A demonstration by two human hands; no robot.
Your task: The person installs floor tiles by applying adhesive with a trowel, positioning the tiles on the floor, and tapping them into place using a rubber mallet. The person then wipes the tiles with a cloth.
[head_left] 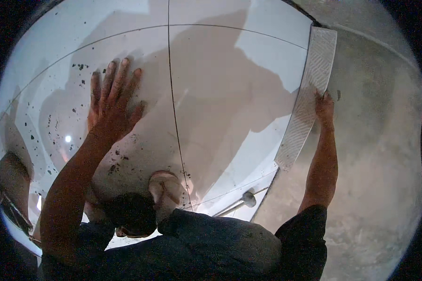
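My left hand [111,105] rests flat on a large white floor tile [150,117], fingers spread and holding nothing. At the right, my right hand [324,107] is closed on the outer long edge of a narrow tile strip [304,110]. The strip's upward face is greyish with a ribbed, hatched pattern. It runs lengthwise along the border between the white tiles and the bare concrete. Whether it lies flat or is slightly raised I cannot tell. Some of my right fingers are hidden.
Rough grey concrete [370,145] extends to the right. A mallet [249,199] lies near the tiles' edge, close to my body. Dark crumbs [119,161] are scattered around my left arm. Thin dark joints separate the tiles, and my bare foot [166,189] is below.
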